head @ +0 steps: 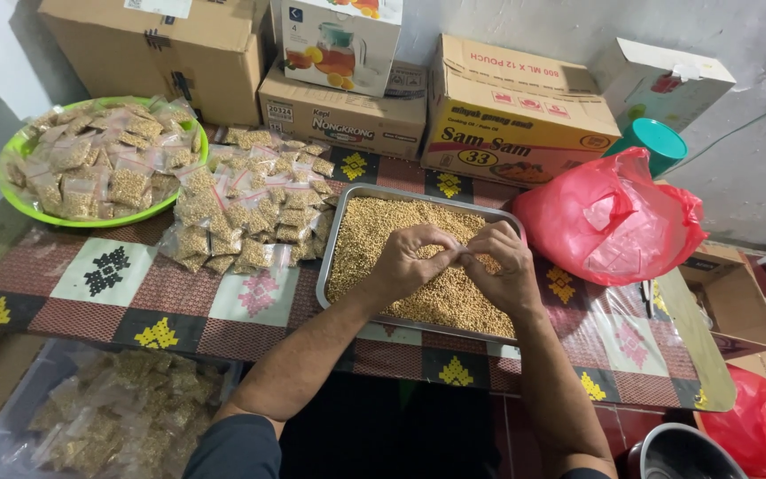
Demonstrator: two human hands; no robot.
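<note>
A metal tray (337, 232) full of small tan seeds sits on the patterned table in front of me. My left hand (407, 260) and my right hand (500, 264) meet above the seeds, fingertips pinched together on a small clear plastic packet (459, 255) that is mostly hidden by the fingers. To the left of the tray lies a heap of filled small clear packets (246, 208). Further left, a green bowl (16, 200) holds several more filled packets.
Cardboard boxes (507, 111) line the wall behind the table. A red plastic bag (609, 217) bulges right of the tray, a teal lid (660, 142) behind it. A clear tub of packets (117, 412) sits low left. An open box (729, 297) and another red bag (760, 417) stand right.
</note>
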